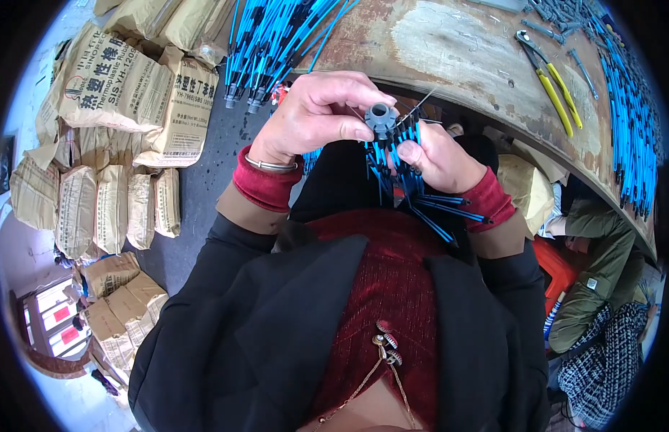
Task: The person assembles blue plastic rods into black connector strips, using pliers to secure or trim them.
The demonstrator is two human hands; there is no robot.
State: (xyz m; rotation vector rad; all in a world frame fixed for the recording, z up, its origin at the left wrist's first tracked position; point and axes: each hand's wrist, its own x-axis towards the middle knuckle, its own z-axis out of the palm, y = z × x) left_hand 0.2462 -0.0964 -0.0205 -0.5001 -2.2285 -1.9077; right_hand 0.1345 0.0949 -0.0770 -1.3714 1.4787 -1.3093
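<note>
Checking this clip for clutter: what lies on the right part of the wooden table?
On the wooden table lie yellow-handled pliers, loose grey pieces and a heap of thin blue rods. Whatever is beneath the heap is covered.

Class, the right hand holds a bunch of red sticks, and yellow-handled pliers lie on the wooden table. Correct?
No: the head view shows blue sticks in the right hand, not red. The yellow-handled pliers do lie on the wooden table.
</note>
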